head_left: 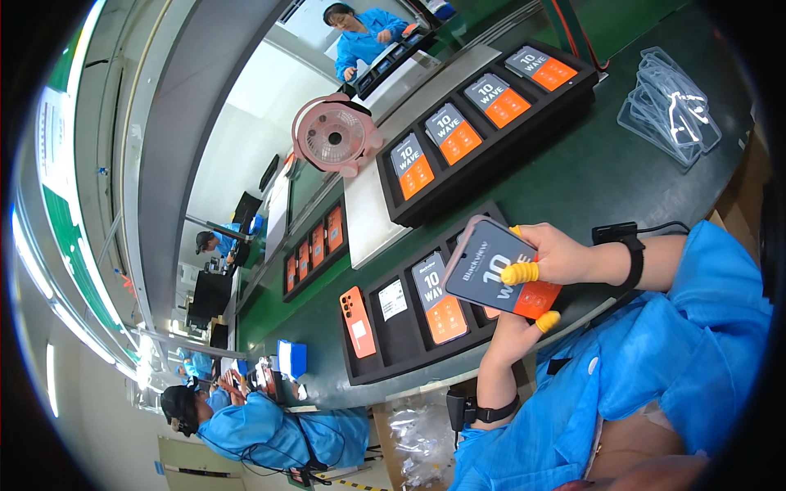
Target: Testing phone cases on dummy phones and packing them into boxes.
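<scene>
A smartphone [491, 270] with a dark grey and orange printed front film is tilted between my two hands above a black tray. My right hand [557, 258] grips its right side, yellow finger covers on the fingers, one of them lying across the front. My left hand [517, 331] is closed around its lower edge, the covered thumb at the bottom corner and the other fingers hidden behind. In the black tray [409, 366] below, another smartphone [442, 299] lies front up, and an orange smartphone [358, 322] lies back up. A white label [392, 300] shows in one compartment.
Beyond stands a stack of black trays [491, 139] with several filmed phones. A pink fan [336, 135] and a tray of orange phones [315, 250] lie farther off. Clear plastic pieces [671, 106] are piled at far right. Co-workers in blue sit along the line.
</scene>
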### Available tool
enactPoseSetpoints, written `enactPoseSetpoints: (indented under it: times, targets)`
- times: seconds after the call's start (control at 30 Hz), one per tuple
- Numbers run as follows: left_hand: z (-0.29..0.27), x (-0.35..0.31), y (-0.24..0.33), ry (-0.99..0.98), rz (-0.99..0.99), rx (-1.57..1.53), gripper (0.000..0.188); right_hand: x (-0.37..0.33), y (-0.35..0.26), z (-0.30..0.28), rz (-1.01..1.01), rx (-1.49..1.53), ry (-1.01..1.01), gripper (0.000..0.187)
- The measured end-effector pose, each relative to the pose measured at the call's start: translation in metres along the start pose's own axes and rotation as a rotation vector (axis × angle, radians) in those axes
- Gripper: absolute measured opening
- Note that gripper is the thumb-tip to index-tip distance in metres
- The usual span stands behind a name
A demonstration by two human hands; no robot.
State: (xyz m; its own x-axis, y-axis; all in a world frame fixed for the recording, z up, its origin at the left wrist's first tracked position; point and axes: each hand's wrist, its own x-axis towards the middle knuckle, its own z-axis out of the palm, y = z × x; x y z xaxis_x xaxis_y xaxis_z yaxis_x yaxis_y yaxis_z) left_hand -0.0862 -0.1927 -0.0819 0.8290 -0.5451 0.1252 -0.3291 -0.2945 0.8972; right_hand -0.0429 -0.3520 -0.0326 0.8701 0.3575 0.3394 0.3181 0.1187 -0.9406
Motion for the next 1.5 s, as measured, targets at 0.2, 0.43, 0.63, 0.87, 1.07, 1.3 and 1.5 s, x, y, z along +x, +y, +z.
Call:
enactPoseSetpoints:
  times: [0.2, 0.43, 0.63, 0.87, 1.07, 1.3, 1.5]
  targets:
    - [0.003, -0.003, -0.003, 0.264, -0.069, 0.085, 0.014, 0.005, 0.009, 0.016, -0.09, 0.077, 0.144, 0.044]
    - [-0.034, -0.039, 0.011, 0.536, -0.03, -0.663, 0.017, 0.02, 0.019, -0.001, -0.236, -0.281, 0.197, 0.038]
    - [-0.169, -0.124, -0.069, 0.815, -0.129, -0.479, 0.025, -0.02, 0.013, -0.052, 0.132, -0.616, 0.209, 0.034]
    - [-0.209, -0.101, -0.071, 0.485, -0.823, 0.57, 0.031, -0.046, 0.022, -0.063, 0.198, -0.817, 0.124, 0.034]
    - [-0.212, -0.089, -0.043, 0.91, -0.701, 1.059, 0.028, -0.051, 0.001, -0.129, -0.085, -1.18, 0.571, 0.03]
    - [-0.227, -0.119, -0.138, 0.606, -1.153, 1.176, 0.038, -0.115, 0.021, -0.248, 0.325, -1.708, 0.884, 0.033]
    - [-0.212, -0.082, -0.112, 0.679, -1.019, 1.037, 0.035, -0.115, 0.033, -0.263, 0.376, -1.566, 0.762, 0.024]
